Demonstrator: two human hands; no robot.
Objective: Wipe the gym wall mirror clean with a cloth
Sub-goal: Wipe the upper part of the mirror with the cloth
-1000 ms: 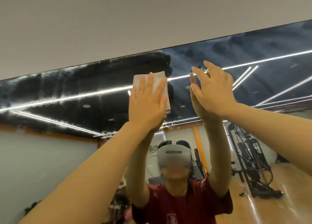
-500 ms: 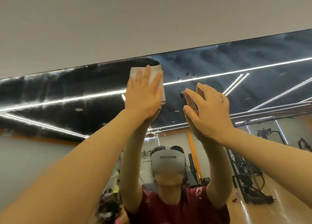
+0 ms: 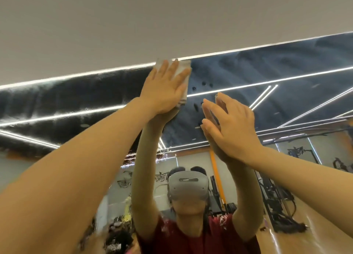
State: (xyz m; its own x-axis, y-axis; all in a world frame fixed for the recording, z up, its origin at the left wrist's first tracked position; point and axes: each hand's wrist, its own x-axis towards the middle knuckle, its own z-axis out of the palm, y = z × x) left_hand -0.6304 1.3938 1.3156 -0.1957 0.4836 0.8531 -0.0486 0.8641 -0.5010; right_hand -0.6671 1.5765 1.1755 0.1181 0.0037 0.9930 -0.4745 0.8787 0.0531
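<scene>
The wall mirror (image 3: 277, 93) fills the lower part of the view and reflects a dark ceiling with light strips. My left hand (image 3: 164, 89) lies flat with straight fingers on a folded white cloth (image 3: 182, 69), pressing it against the glass at the mirror's top edge. My right hand (image 3: 229, 125) is flat against the glass, lower and to the right, with nothing in it. A few dark spots (image 3: 202, 85) mark the glass between the two hands. To the left of the cloth the glass shows streaks (image 3: 91, 93).
The pale wall (image 3: 172, 20) runs above the mirror's top edge. The mirror reflects a person in a red shirt wearing a headset (image 3: 188, 185), plus gym machines (image 3: 277, 200) on a wooden floor at the right.
My left hand has slid the cloth upward to the mirror's top edge. My right hand has come lower on the glass. The view has tilted upward.
</scene>
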